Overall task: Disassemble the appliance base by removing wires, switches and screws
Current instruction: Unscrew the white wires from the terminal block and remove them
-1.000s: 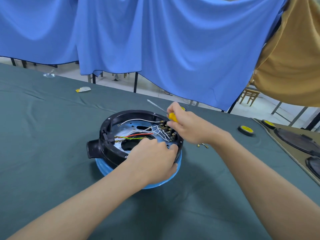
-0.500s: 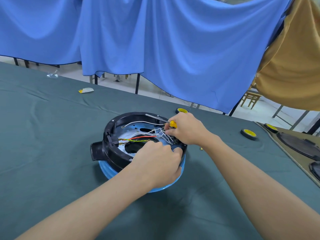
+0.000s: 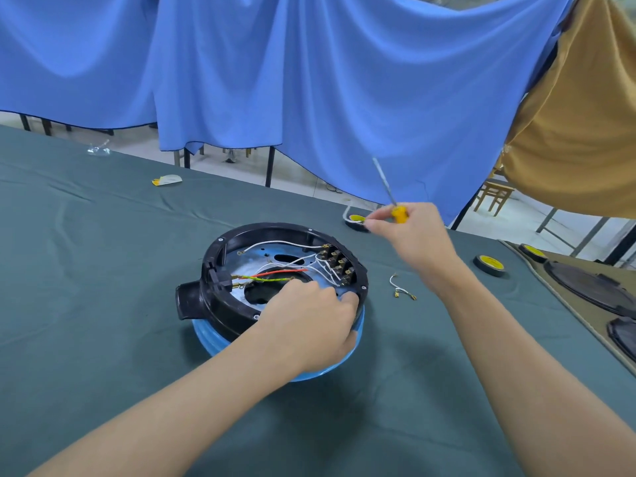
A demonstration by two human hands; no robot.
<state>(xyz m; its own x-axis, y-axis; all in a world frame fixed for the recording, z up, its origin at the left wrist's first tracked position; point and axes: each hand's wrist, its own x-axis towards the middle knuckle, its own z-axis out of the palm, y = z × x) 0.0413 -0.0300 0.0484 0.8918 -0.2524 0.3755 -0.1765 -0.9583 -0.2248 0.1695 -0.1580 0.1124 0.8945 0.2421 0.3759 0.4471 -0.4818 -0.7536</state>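
The round black appliance base (image 3: 220,297) with a blue lower rim lies open side up on the green cloth. Inside are white wires (image 3: 296,259), a red wire, a yellow-green wire and a row of switches (image 3: 339,266) at the right wall. My left hand (image 3: 309,325) grips the near rim of the base. My right hand (image 3: 409,235) is raised behind and to the right of the base; it holds a yellow-handled screwdriver (image 3: 389,194) with the shaft pointing up, and pinches the end of a white wire (image 3: 349,213) between fingertips.
A loose white wire piece with terminals (image 3: 401,287) lies on the cloth right of the base. Yellow-black tape rolls (image 3: 488,265) sit at the right and behind the hand. Black round parts (image 3: 592,287) lie on a board at far right. Blue curtains hang behind the table.
My right hand rose from the switches inside the base up and to the right, carrying the screwdriver and a white wire. My left hand kept its grip on the rim.
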